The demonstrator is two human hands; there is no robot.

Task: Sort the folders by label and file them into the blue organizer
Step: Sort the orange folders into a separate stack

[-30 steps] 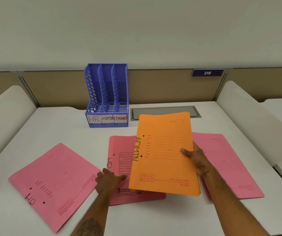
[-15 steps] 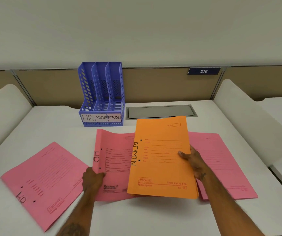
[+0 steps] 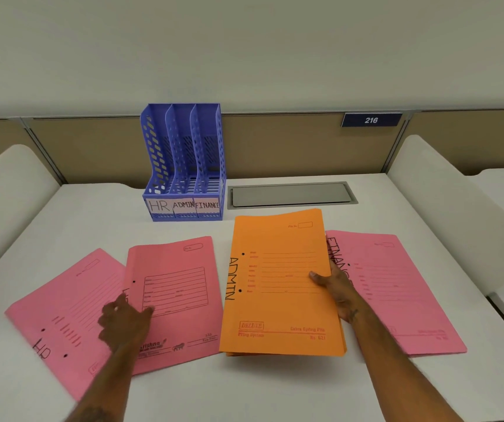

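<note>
An orange folder marked ADMIN (image 3: 278, 287) is held at its right edge by my right hand (image 3: 334, 287), just above the table. My left hand (image 3: 123, 321) grips the left edge of a pink folder (image 3: 180, 296), covering its label. That folder overlaps another pink folder marked HR (image 3: 62, 318) at the left. A pink folder marked FINANCE (image 3: 397, 293) lies at the right, partly under the orange one. The blue organizer (image 3: 183, 166) stands at the back with three empty slots labelled HR, ADMIN, FINANCE.
A grey metal cable hatch (image 3: 292, 194) is set into the white desk (image 3: 275, 391) right of the organizer. White curved side dividers (image 3: 457, 208) flank the desk. A tan partition with a sign reading 216 (image 3: 371, 120) runs along the back.
My left hand has pulled the middle pink folder leftward out from under the orange folder, onto the HR folder. The orange folder shifted right and lower, uncovering the FINANCE label.
</note>
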